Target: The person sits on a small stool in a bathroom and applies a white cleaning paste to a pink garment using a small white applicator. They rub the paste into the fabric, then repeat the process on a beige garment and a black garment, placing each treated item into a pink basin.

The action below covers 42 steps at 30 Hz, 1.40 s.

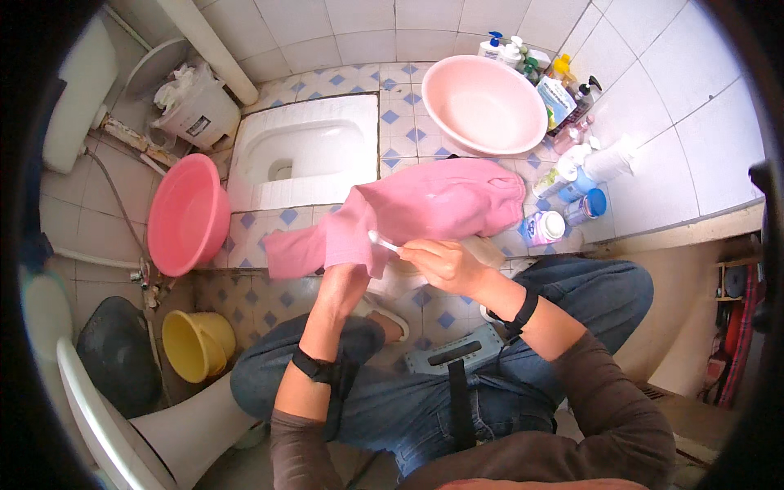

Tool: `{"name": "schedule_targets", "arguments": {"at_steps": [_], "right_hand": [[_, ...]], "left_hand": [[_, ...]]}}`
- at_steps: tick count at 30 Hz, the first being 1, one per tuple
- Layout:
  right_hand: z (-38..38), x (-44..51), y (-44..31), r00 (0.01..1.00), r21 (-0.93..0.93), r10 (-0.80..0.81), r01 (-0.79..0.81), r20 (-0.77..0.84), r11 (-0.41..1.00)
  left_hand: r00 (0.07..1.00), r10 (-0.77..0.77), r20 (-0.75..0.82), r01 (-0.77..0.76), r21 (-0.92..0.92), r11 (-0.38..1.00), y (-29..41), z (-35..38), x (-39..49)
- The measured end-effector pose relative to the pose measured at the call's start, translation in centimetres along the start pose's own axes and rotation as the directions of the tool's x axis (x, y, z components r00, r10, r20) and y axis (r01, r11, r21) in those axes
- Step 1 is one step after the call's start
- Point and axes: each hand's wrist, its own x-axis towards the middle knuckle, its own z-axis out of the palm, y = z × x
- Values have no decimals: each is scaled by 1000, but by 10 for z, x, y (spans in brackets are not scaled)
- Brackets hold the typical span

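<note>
A pink knitted garment is spread before me across the raised tiled floor, one end hanging over the step's edge. My left hand reaches up under its near part, and the cloth hides the fingers. Between the fingertips of my right hand is the handle of a small white spoon. The spoon's bowl lies over the cloth, just above where my left hand goes in; whether it touches is hard to tell. An opened-looking tub with a white top stands right of the garment.
A pale pink basin stands beyond the garment, with several bottles along the right wall. To the left are a squat toilet, a bright pink basin, a yellow bucket and a waste bin. A plastic stool is under me.
</note>
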Motion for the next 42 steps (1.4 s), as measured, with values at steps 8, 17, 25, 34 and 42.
{"name": "schedule_targets", "arguments": {"at_steps": [8,17,25,34,42], "right_hand": [[0,-8,1,998,46,62,-62,-16,997],[1,6,-13,710,775,700,-484,77,406],[-17,17,-8,445,647,662,-758,603,-80],[-10,-28,18,429,515,728,-848,534,121],[-54,-121,139,122,685,986,-729,116,10]], "left_hand": [[1000,8,-19,-7,78,997,2,9,-3],[999,-4,45,17,-290,957,-2,-2,1],[996,-68,-58,73,89,993,-10,-12,-5],[953,13,-302,158,534,831,-18,-31,1],[787,241,-569,327,714,619,-3,-169,22]]}}
